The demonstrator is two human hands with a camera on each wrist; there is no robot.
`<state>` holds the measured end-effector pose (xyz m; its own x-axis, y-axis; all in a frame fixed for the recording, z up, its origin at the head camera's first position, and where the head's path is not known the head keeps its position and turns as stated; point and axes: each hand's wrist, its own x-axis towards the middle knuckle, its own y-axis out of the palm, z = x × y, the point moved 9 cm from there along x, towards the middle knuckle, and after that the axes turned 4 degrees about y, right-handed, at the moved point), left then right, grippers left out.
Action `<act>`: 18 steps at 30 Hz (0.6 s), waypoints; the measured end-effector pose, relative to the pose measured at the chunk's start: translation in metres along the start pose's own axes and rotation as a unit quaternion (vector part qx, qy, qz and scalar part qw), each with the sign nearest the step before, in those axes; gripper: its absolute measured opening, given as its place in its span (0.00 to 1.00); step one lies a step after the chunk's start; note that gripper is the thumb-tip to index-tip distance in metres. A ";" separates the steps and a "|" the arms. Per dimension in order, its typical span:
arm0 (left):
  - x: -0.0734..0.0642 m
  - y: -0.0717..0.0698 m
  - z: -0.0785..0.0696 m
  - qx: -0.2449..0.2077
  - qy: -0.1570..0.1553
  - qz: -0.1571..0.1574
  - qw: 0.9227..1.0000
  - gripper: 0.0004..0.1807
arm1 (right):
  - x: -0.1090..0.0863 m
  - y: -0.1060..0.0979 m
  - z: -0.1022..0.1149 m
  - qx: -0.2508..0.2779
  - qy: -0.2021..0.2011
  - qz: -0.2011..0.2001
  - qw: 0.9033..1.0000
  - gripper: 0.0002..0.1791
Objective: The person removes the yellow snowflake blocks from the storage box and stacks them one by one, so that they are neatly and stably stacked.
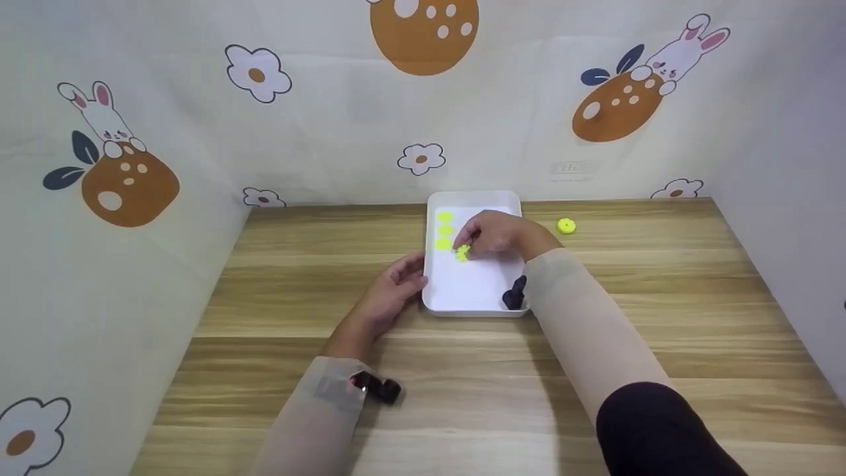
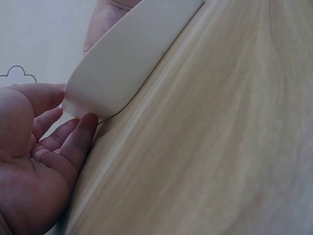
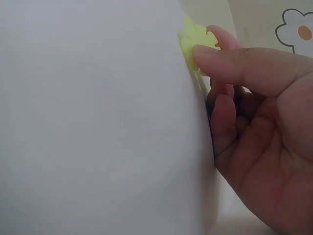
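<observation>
My right hand (image 1: 497, 233) pinches a yellow flower-shaped piece (image 3: 195, 45) between thumb and forefinger, low over the inside of a white tray (image 1: 472, 291). In the right wrist view the piece's scalloped edge shows past the thumb tip, and the other fingers lie close to the tray floor. Three similar yellow pieces (image 1: 443, 231) form a column along the tray's left side. My left hand (image 1: 390, 294) rests its fingertips against the tray's left wall, fingers loosely bent; the left wrist view shows them at the tray's rounded corner (image 2: 98, 98).
Another yellow flower-shaped piece (image 1: 566, 226) lies on the wooden table (image 1: 661, 297) to the right of the tray. A patterned cloth (image 1: 330, 132) hangs behind the table's back edge and along its sides. Small black cameras are strapped at both wrists.
</observation>
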<state>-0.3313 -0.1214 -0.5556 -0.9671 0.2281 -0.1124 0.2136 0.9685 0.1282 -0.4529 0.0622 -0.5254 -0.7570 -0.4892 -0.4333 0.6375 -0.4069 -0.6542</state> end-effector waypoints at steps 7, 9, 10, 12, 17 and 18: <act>-0.001 0.003 -0.003 0.004 0.002 0.000 1.000 0.34 | -0.001 -0.008 -0.002 0.034 -0.012 -0.015 0.999 0.12; -0.001 0.004 -0.004 0.007 0.006 0.003 1.000 0.34 | -0.002 -0.011 -0.003 0.058 -0.009 -0.022 0.998 0.12; -0.001 0.004 -0.004 0.007 0.007 0.005 1.000 0.34 | -0.003 -0.012 -0.003 0.075 -0.008 -0.024 0.997 0.12; -0.002 0.004 -0.004 0.004 0.007 0.007 1.000 0.34 | -0.006 -0.015 -0.003 0.111 -0.005 -0.027 0.993 0.13; -0.002 0.003 -0.004 -0.002 0.012 0.015 1.000 0.33 | -0.016 -0.025 0.004 0.181 -0.010 -0.036 0.983 0.15; -0.002 0.003 -0.004 -0.003 0.011 0.014 1.000 0.33 | -0.019 -0.028 0.005 0.189 -0.011 -0.042 0.981 0.15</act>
<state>-0.3295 -0.1197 -0.5510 -0.9636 0.2529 -0.0866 0.2399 0.9611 0.1370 -0.4553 0.0789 -0.4959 -0.8087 -0.4567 -0.3708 0.5836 -0.7019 -0.4084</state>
